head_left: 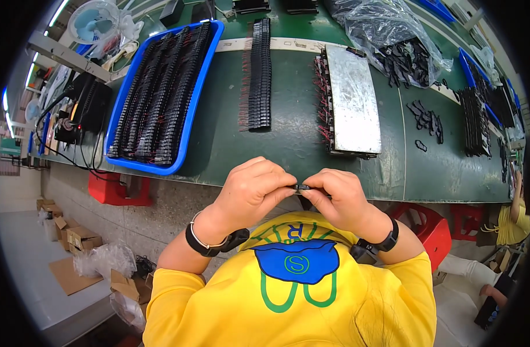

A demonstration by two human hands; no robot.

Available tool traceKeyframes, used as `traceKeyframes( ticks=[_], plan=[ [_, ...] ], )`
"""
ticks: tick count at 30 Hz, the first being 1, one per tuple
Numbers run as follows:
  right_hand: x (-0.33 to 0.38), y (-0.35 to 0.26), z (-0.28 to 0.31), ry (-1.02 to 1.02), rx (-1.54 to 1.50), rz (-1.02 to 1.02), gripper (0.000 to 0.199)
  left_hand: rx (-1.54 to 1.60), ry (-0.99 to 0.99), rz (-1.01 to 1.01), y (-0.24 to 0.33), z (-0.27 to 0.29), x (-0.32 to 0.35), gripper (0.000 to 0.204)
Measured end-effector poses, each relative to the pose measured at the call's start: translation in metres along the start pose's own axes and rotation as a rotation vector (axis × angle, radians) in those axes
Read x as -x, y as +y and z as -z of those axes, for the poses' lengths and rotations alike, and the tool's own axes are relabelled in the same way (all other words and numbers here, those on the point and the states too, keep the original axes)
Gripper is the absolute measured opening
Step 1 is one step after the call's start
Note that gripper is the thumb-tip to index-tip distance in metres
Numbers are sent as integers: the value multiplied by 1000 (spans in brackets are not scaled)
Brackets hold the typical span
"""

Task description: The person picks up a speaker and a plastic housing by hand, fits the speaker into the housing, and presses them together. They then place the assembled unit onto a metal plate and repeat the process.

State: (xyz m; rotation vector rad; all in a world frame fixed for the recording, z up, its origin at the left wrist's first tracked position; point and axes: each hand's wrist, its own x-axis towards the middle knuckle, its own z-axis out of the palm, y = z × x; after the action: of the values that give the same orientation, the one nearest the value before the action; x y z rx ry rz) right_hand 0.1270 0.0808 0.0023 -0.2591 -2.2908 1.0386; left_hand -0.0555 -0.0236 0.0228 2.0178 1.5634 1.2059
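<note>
Just off the table's near edge, my left hand (256, 184) and my right hand (338, 195) pinch a small black plastic part (301, 187) between thumbs and fingers. Most of that part is covered by my fingertips, so its exact kind does not show. Ahead of my hands, a long row of black parts with reddish wires (259, 81) lies on the green table (294, 139). Right of it sits a stack of black parts with red wires, topped by a silvery metal plate (353, 98).
A blue tray (183, 156) filled with rows of black wired parts stands at left. Clear plastic bags (372, 29), loose black pieces (427, 120) and another black stack (474, 121) are at right. Red stools (120, 191) sit below the table edge. Another person (512, 222) is far right.
</note>
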Motion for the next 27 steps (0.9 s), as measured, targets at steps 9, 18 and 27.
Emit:
traceKeyframes(
  ticks=[9,18,27],
  plan=[
    [-5,-11,30,47,18,23,12,-326,93,22,-42,19,-10,13],
    [-24,10,110,98,232,-130,12,-425,209,52,-66,16,-15,14],
    [-95,92,143,177,379,-206,33,-483,269,180,-60,16,-9,17]
  ],
)
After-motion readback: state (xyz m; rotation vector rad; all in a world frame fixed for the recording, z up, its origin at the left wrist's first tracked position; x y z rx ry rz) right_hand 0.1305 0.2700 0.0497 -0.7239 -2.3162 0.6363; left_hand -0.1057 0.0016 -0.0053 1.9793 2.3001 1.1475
